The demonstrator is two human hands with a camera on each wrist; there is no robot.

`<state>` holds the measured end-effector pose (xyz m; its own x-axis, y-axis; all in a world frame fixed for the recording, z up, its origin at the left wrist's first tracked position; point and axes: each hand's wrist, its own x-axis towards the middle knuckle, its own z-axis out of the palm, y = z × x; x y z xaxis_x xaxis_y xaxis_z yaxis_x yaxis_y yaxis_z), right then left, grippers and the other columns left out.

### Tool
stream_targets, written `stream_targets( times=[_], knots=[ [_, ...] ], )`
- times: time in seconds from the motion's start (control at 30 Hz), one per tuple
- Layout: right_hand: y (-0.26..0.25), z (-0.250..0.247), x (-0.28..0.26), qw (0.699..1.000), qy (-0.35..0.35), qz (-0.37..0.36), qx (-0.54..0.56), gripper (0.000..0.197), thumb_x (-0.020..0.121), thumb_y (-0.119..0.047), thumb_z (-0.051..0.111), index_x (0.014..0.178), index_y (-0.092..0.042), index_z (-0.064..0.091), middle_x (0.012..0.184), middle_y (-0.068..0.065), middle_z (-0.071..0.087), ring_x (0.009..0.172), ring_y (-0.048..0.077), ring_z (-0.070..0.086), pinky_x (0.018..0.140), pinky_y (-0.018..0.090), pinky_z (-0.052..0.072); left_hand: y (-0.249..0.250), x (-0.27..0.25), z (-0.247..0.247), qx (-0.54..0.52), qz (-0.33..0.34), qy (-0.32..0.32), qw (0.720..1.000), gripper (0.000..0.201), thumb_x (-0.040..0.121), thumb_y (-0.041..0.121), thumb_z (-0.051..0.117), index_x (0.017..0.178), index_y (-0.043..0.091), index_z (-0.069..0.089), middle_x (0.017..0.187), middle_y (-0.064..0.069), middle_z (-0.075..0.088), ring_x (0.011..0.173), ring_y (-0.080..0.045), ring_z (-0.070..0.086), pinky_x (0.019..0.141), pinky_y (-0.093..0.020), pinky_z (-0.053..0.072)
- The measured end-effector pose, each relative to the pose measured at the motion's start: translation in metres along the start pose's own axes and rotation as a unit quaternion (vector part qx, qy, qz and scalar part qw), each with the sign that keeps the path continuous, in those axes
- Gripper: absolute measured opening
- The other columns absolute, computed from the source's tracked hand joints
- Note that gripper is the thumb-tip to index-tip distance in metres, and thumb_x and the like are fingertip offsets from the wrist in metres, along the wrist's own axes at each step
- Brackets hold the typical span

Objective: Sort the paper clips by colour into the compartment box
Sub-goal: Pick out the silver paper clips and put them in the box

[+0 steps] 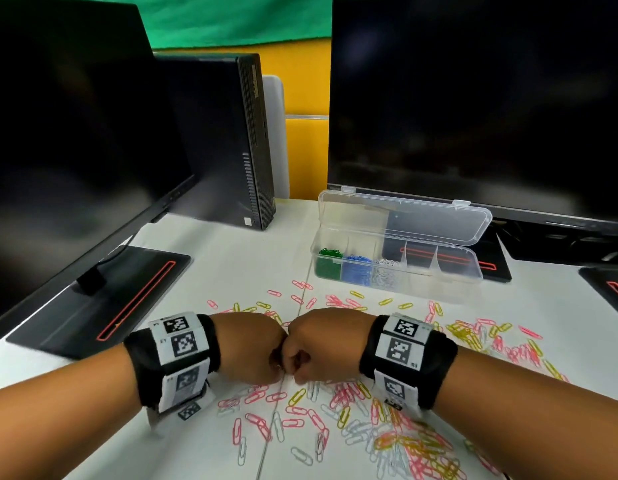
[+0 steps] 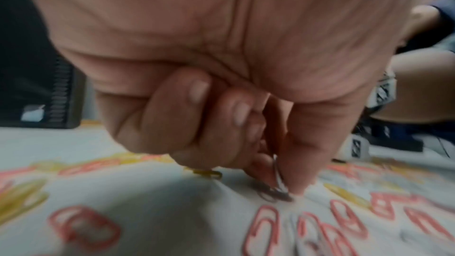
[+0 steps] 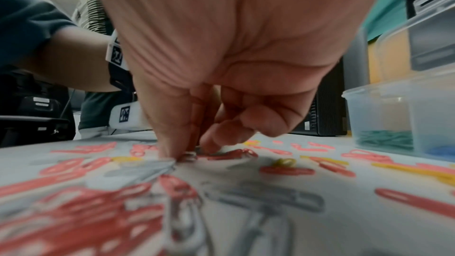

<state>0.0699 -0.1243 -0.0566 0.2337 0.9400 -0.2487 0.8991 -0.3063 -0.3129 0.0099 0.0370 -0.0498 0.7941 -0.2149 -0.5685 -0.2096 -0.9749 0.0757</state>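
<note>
On surface before compartment box [image 1: 397,268], you're pinching white clips [image 2: 278,186]: left hand [image 1: 252,348] grasping one, right hand [image 1: 326,344] nipping another [image 3: 189,156]. Light, springy, tangle-prone; take by loop end.

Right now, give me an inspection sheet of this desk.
Surface: white table, seam down the middle.
Job's things: open clear compartment box with green clips, blue clips and white clips in its three left compartments; pink, yellow and white clips loose.
Clutter: nothing seen.
Grippers: left hand pinches white clip; right hand fingertips down on white clips.
Cables: one at left monitor base.
Surroundings: two dark monitors, desktop PC.
</note>
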Motion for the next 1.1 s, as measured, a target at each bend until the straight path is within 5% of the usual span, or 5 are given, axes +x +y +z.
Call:
stream_targets(
  times=[0.27, 0.47, 0.93, 1.03, 1.1],
  knots=[
    [0.021, -0.006, -0.022, 0.992, 0.069, 0.084, 0.060, 0.005, 0.086, -0.020, 0.057, 0.087, -0.025, 0.054, 0.081, -0.006, 0.060, 0.070, 0.013, 0.051, 0.065, 0.032, 0.048, -0.036, -0.007, 0.000, -0.547, -0.024, -0.009, 0.837, 0.018, 0.093, 0.009, 0.048, 0.092, 0.011, 0.067, 0.067, -0.005, 0.055, 0.050, -0.017, 0.051, 0.042, -0.023, 0.034],
    [0.013, -0.010, -0.036, 0.995, 0.013, 0.077, 0.057, 0.014, 0.099, -0.025, 0.045, 0.099, -0.029, 0.059, 0.093, -0.009, 0.061, 0.084, 0.012, 0.055, 0.079, 0.033, 0.050, -0.012, -0.005, 0.000, -0.160, -0.007, 0.065, 0.985, 0.022, 0.086, 0.049, 0.070, 0.095, 0.029, 0.069, 0.089, 0.012, 0.068, 0.076, -0.002, 0.058, 0.069, -0.020, 0.046],
    [-0.001, 0.002, -0.035, 0.993, -0.012, 0.055, 0.107, 0.008, 0.096, -0.029, 0.058, 0.088, -0.028, 0.058, 0.081, -0.012, 0.059, 0.074, 0.006, 0.054, 0.069, 0.026, 0.047, 0.007, -0.008, 0.015, -0.007, 0.005, 0.101, 0.995, 0.017, 0.095, 0.027, 0.044, 0.097, 0.026, 0.061, 0.088, 0.005, 0.060, 0.079, -0.015, 0.057, 0.076, -0.035, 0.055],
    [0.009, -0.014, -0.048, 0.928, 0.043, 0.056, 0.367, 0.013, 0.099, -0.021, 0.061, 0.087, -0.025, 0.060, 0.071, -0.013, 0.060, 0.062, 0.005, 0.053, 0.062, 0.021, 0.045, -0.001, -0.009, 0.013, -0.039, -0.002, 0.124, 0.991, 0.009, 0.093, 0.032, 0.050, 0.095, 0.030, 0.059, 0.087, 0.010, 0.056, 0.078, -0.010, 0.055, 0.074, -0.032, 0.053],
    [0.017, -0.018, -0.056, 0.808, 0.059, 0.047, 0.584, 0.013, 0.098, -0.007, 0.060, 0.088, -0.015, 0.061, 0.072, -0.001, 0.063, 0.056, 0.010, 0.054, 0.051, 0.020, 0.044, -0.010, -0.010, 0.009, -0.041, -0.006, 0.125, 0.991, 0.011, 0.094, 0.028, 0.051, 0.098, 0.033, 0.060, 0.092, 0.014, 0.058, 0.084, -0.008, 0.055, 0.080, -0.032, 0.053]
  ],
)
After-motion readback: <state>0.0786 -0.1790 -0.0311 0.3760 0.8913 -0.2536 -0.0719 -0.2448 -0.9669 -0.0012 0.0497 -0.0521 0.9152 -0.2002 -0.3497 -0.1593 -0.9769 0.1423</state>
